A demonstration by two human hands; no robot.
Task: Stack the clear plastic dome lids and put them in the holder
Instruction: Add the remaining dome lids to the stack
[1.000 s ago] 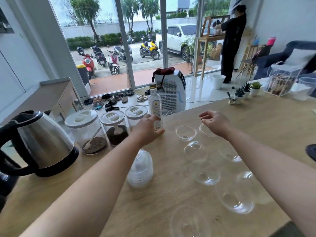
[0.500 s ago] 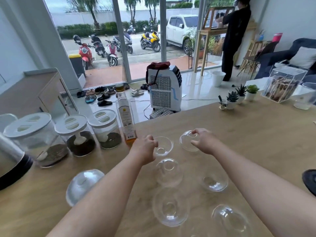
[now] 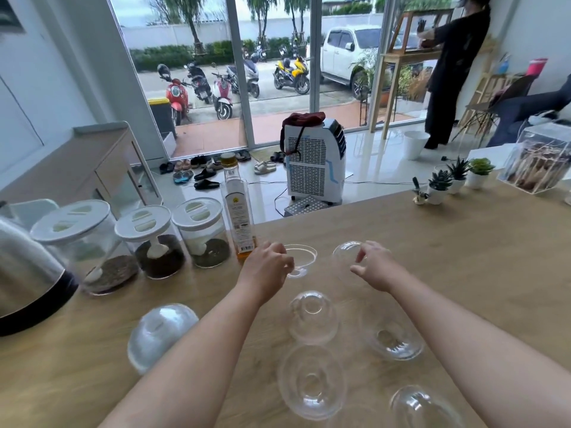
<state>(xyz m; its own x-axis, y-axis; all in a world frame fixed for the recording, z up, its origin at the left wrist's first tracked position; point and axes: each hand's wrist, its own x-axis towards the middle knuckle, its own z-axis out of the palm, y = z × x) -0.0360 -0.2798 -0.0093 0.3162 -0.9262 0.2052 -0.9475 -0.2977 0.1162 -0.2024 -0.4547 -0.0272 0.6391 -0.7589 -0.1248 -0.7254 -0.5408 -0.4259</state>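
Two hands: left hand (image 3: 266,271) pinching upturned lid (image 3: 301,260); right hand (image 3: 375,267) gripping tilted lid (image 3: 346,257).

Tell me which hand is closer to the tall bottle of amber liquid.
Left. The left hand is just right of the bottle's base, pinching a clear lid. The right hand is farther right, past that lid, at another lid.

The left hand (image 3: 266,270) has left the bottle (image 3: 237,211) and now pinches the rim of one far lid (image 3: 301,260). The right hand (image 3: 374,267) has come nearer and now grips the other far lid (image 3: 346,257), tipped on its edge.
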